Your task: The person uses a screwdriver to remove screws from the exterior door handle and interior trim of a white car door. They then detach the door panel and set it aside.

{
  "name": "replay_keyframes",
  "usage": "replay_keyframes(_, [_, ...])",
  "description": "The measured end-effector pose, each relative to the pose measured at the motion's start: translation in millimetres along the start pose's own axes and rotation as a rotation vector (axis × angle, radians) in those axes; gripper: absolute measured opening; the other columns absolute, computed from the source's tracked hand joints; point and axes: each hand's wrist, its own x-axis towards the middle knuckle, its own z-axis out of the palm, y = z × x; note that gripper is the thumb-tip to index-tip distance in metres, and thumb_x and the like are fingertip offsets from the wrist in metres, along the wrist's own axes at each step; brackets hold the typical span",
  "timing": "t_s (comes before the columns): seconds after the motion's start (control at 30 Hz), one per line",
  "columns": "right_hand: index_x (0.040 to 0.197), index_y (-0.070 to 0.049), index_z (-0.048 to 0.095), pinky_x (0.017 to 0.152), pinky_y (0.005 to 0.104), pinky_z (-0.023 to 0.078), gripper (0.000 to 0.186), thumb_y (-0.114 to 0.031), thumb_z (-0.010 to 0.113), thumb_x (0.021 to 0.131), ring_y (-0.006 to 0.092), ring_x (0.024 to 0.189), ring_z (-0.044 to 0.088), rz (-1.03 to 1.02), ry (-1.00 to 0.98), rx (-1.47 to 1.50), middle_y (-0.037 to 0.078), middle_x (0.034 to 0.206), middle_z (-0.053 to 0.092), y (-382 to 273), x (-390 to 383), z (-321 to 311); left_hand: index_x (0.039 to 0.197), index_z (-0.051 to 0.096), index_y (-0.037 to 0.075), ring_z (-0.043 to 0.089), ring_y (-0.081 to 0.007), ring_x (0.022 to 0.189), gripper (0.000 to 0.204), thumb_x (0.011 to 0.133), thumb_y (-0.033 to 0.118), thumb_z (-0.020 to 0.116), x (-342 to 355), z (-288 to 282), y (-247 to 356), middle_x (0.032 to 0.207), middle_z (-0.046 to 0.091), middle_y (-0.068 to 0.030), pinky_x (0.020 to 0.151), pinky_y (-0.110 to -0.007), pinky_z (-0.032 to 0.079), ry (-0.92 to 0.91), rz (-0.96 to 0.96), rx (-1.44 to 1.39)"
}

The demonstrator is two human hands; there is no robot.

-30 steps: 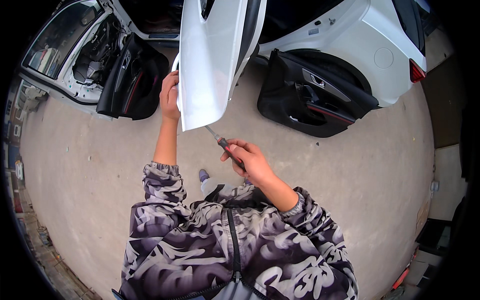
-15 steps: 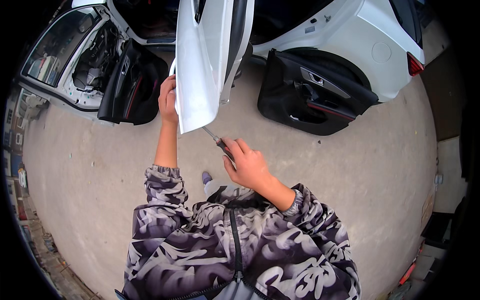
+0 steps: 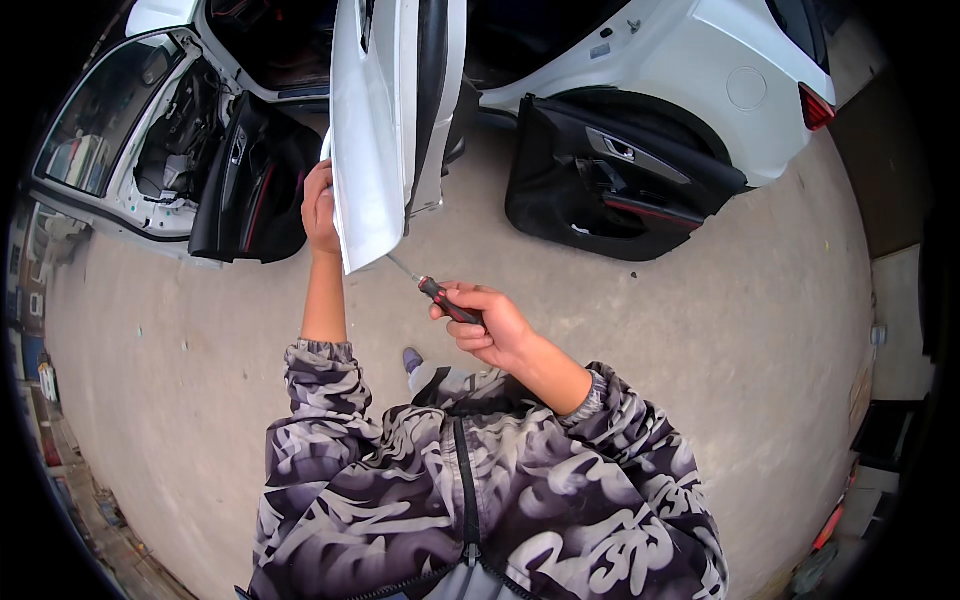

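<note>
A white car door (image 3: pixel 367 150) stands edge-on ahead of me, its lower corner pointing toward me. My left hand (image 3: pixel 319 205) grips its left side, with the fingertips partly hidden behind the panel. My right hand (image 3: pixel 474 323) holds a screwdriver (image 3: pixel 434 290) with a black and red handle. Its metal shaft angles up to the underside of that corner; where the tip sits is hidden.
A white car (image 3: pixel 700 50) fills the top behind the door. A removed black trim panel (image 3: pixel 560 170) with a red stripe stands on the right. On the left are another black panel (image 3: pixel 225 200) and a stripped white door (image 3: pixel 90 140). Concrete floor (image 3: pixel 200 420) lies around me.
The door and my left hand have shifted left and slightly down in the view. My right hand and the screwdriver have also moved left; its fingers have changed position on the handle.
</note>
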Motion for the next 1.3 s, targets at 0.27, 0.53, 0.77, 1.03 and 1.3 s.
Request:
replay_keyframes(0.27, [0.114, 0.001, 0.048, 0.037, 0.0198, 0.023, 0.028, -0.013, 0.048, 0.09, 0.0063, 0.044, 0.031, -1.034, 0.313, -1.662, 0.006, 0.079, 0.055, 12.6, -6.2, 15.9, 0.091, 0.056, -0.008, 0.048, -0.0297, 0.109, 0.033, 0.079, 0.016, 0.036, -3.5, -0.6, -0.3, 0.113, 0.053, -0.0214, 0.096, -0.035, 0.034, 0.005, -0.028, -0.015])
replay_keyframes(0.53, [0.116, 0.002, 0.047, 0.038, 0.0226, 0.029, 0.034, -0.018, 0.051, 0.09, 0.0065, 0.046, 0.036, -0.424, 0.228, -0.884, 0.003, 0.079, 0.056, 4.3, -5.3, 16.8, 0.092, 0.056, -0.007, 0.048, -0.0294, 0.11, 0.033, 0.079, 0.015, 0.035, -3.4, 2.3, 5.4, 0.115, 0.052, -0.0207, 0.096, -0.034, 0.034, -0.029, -0.037, 0.006])
replay_keyframes(0.77, [0.116, -0.001, 0.05, 0.04, 0.0307, 0.039, 0.034, -0.009, 0.054, 0.084, 0.0203, 0.048, 0.049, -0.212, 0.045, -0.457, 0.01, 0.083, 0.055, -6.1, 3.9, -4.5, 0.11, 0.052, -0.007, 0.049, -0.0205, 0.104, 0.037, 0.084, 0.01, 0.032, 0.8, -6.1, -5.5, 0.116, 0.051, -0.0142, 0.094, -0.028, 0.035, -0.099, 0.077, 0.045])
replay_keyframes(1.03, [0.121, 0.0, 0.047, 0.037, 0.02, 0.026, 0.036, -0.012, 0.052, 0.088, 0.0057, 0.044, 0.034, -0.317, 0.163, -0.571, 0.005, 0.084, 0.052, 2.9, -8.6, 24.2, 0.085, 0.054, -0.006, 0.049, -0.0342, 0.106, 0.028, 0.077, 0.015, 0.037, -0.4, 6.2, 19.6, 0.1, 0.055, -0.0203, 0.092, -0.039, 0.037, -0.001, 0.081, 0.093])
replay_keyframes(1.3, [0.125, -0.006, 0.049, 0.042, 0.0295, 0.04, 0.039, -0.013, 0.053, 0.086, 0.0153, 0.046, 0.045, -0.606, 0.26, -1.251, 0.007, 0.075, 0.055, 20.5, -0.1, 14.4, 0.085, 0.054, -0.005, 0.047, -0.0369, 0.109, 0.027, 0.077, 0.014, 0.037, 1.3, 2.0, 27.4, 0.097, 0.056, -0.018, 0.094, -0.04, 0.036, -0.046, 0.049, 0.125])
